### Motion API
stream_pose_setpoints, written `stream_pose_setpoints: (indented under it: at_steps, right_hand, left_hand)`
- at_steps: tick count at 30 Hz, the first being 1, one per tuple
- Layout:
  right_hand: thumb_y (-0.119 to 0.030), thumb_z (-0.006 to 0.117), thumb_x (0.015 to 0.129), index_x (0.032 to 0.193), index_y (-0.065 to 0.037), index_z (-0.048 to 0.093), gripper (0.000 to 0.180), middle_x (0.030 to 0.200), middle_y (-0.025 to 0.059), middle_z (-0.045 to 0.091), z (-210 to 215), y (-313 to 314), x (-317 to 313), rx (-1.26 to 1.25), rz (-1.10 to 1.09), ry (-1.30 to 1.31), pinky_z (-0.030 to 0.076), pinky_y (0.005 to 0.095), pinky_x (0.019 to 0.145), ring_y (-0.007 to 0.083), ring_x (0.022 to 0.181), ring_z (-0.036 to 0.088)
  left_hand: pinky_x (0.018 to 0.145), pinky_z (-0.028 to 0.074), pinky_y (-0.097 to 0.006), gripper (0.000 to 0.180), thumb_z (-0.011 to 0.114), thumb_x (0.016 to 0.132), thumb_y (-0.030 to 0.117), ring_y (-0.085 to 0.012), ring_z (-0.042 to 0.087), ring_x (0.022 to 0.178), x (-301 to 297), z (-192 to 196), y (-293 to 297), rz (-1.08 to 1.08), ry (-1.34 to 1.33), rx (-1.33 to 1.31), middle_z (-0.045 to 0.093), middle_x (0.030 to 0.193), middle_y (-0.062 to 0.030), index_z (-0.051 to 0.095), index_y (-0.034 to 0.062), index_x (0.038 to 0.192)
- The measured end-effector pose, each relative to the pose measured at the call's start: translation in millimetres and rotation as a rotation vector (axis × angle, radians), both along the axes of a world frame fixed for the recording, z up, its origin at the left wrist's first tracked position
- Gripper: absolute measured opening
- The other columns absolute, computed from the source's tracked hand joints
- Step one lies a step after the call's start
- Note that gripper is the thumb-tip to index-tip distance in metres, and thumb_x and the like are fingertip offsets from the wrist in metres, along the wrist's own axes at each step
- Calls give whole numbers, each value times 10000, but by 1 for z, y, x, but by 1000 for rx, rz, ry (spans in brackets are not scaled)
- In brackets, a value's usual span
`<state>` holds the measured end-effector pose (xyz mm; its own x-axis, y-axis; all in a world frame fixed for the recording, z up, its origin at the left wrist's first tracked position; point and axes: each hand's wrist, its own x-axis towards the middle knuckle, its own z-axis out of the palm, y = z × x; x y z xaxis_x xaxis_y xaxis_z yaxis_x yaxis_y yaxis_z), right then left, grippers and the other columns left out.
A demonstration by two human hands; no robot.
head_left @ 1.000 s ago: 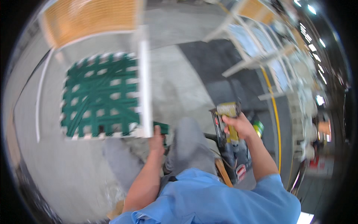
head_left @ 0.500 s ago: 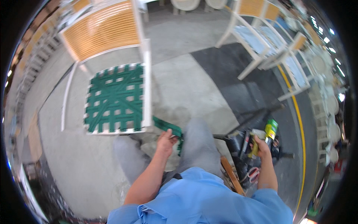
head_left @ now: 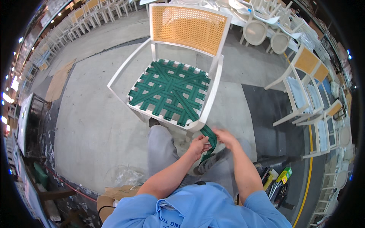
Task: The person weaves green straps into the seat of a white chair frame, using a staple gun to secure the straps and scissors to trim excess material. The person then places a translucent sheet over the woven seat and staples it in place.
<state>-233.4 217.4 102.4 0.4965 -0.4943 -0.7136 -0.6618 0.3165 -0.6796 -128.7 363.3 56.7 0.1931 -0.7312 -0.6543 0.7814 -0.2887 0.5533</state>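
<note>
A white-framed armchair (head_left: pixel 213 89) with a honey-coloured woven cane back (head_left: pixel 186 28) was directly in front of the person, above the grey concrete floor (head_left: pixel 95 125), its back on the far side and one front corner pointing toward the person's knees. Flat dark-green webbing (head_left: pixel 169 85) crossed its seat in a lattice, with diagonal bands over the top. From that near corner a loose green webbing strap (head_left: pixel 210 133) ran down between the two hands and curled under. The left hand (head_left: pixel 200 146) had its fingers closed on the strap. The right hand (head_left: pixel 225 137) was just beside the strap's other edge, its fingers blurred; whether it gripped the strap could not be told. To the right of the person's grey-trousered legs (head_left: pixel 161 146), a yellow-and-black tool (head_left: pixel 268 178) lay near a green-and-yellow container (head_left: pixel 284 175). Farther right stood white chairs with pale-blue seats (head_left: pixel 298 93), beside a yellow floor line (head_left: pixel 308 178).
</note>
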Motion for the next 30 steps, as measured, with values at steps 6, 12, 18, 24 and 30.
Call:
stream_pose_setpoints:
  at_steps: [6, 12, 18, 24, 30]
  right_hand:
    - [-259, 709, 963, 1021, -19, 712, 246, 864, 21, 688, -14, 21, 17, -134, 143, -151, 480, 305, 680, 133, 724, 608]
    - [-159, 680, 963, 1037, 0, 660, 176, 740, 28, 616, 15, 11, 6, 206, -10, -419, 498, 318, 625, 139, 613, 579]
    - [-151, 620, 989, 1102, -19, 624, 173, 700, 33, 589, 22, -38, -26, 382, -224, -633, 496, 341, 617, 162, 577, 573]
    - [-161, 624, 988, 1162, -42, 592, 214, 692, 42, 556, 6, -82, 68, 495, -22, -669, 479, 333, 603, 153, 538, 530]
    - [-75, 735, 917, 1472, -96, 372, 664, 908, 50, 641, -28, -94, 137, 718, -24, -561, 514, 303, 606, 161, 727, 640]
  left_hand:
    - [851, 504, -333, 410, 469, 1052, 332, -176, 674, 956, 48, 17, 8, 83, -868, 184, 732, 1055, -96, 725, 17, 1111]
    - [864, 483, -331, 610, 338, 1093, 472, -190, 650, 949, 83, 16, -39, 221, -790, -191, 719, 933, -106, 708, -12, 1067]
    - [660, 476, -263, 595, 295, 1100, 506, -124, 617, 703, 66, -20, -45, 242, -614, -175, 681, 825, -63, 626, 18, 1028]
    - [806, 505, -342, 554, 679, 874, 144, -211, 638, 836, 113, -16, -31, 89, -731, 3, 641, 831, -111, 450, 44, 1369]
    - [854, 549, -432, 519, 801, 784, 301, -393, 695, 855, 140, -5, -73, -431, -1134, 308, 717, 908, -216, 663, 47, 1216]
